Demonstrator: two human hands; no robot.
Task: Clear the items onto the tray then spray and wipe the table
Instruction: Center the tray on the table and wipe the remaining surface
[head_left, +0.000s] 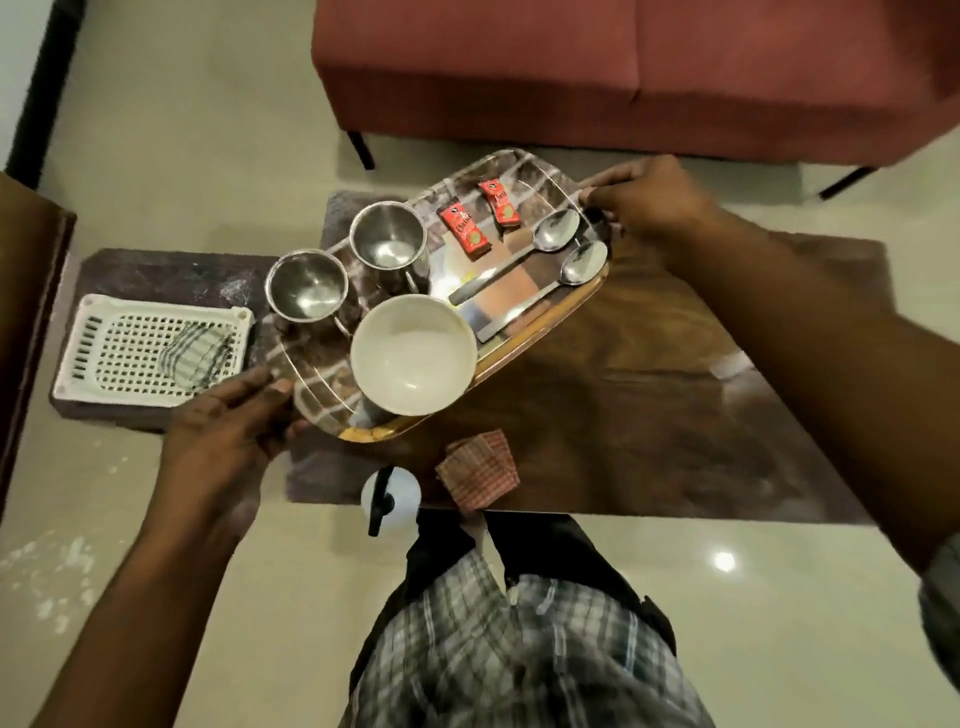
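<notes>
Hands grasp a steel tray (311, 384) at mid-frame, over the left end of the wooden table (649, 415): the left hand (228, 421) clasps its lower-left rim and the right hand (654, 202) its upper-right rim. On the tray stand two steel cups (306, 286) and a white bowl (413, 356), beside two spoons (556, 231) and two red packets (465, 228). Below it a folded checked cloth (478, 467) lies on the table, with a spray bottle (389, 493) at the table's near edge

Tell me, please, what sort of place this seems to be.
Probably a home living room: a red sofa, a low wooden table on a rug, and a tray of tableware.
</notes>
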